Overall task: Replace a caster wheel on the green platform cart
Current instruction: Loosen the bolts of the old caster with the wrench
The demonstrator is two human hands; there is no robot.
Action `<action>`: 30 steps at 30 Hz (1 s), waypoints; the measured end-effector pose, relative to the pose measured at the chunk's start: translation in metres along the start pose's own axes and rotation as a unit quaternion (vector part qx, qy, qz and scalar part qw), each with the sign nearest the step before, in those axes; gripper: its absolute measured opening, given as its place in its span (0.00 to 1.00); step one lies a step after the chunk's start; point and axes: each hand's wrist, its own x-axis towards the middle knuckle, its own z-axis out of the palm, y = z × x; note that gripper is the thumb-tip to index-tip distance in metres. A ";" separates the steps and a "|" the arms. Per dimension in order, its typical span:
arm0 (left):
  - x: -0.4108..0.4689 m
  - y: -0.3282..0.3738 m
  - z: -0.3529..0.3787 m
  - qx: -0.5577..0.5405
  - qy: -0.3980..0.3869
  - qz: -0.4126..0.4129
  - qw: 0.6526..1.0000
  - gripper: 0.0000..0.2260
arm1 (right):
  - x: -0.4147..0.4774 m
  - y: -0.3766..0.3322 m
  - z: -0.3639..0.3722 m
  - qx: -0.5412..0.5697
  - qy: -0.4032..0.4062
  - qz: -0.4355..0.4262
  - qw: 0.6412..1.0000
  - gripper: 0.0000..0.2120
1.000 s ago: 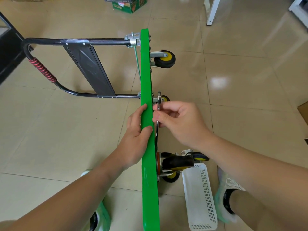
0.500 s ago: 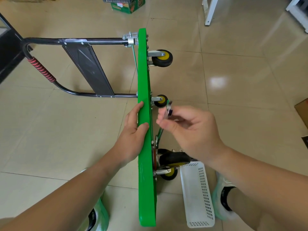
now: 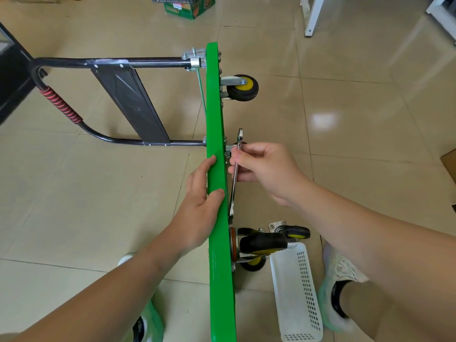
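Head: one cart [image 3: 214, 107], one wrench [image 3: 233, 193]; two hands [image 3: 197, 213] [image 3: 266, 169]

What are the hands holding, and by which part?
The right hand pinches the wrench at mid-shaft. The left hand grips the cart, which is tipped on its side, by the deck's upper edge.

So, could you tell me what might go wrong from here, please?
The green platform cart stands on its edge, steadied only by the left hand; a hard pull on the wrench could tip it. If the wrench slips, the right hand may strike the cart. The loose caster on the floor by the person's shoe could be trodden on.
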 end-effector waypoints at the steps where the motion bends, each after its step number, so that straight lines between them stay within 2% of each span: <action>1: 0.000 0.000 0.000 0.001 0.000 0.002 1.000 0.25 | 0.002 0.000 0.000 0.003 -0.009 0.007 1.000 0.07; 9: -0.002 0.004 0.002 0.028 0.003 0.003 1.000 0.27 | 0.005 0.000 -0.005 0.003 -0.072 0.026 0.997 0.05; 22: -0.001 0.002 0.002 0.032 0.015 0.010 0.999 0.27 | 0.009 0.007 -0.007 -0.004 -0.060 0.063 0.996 0.08; 30: -0.002 0.003 0.001 0.033 0.012 0.010 0.999 0.27 | -0.006 0.005 -0.005 -0.014 -0.051 0.010 0.999 0.06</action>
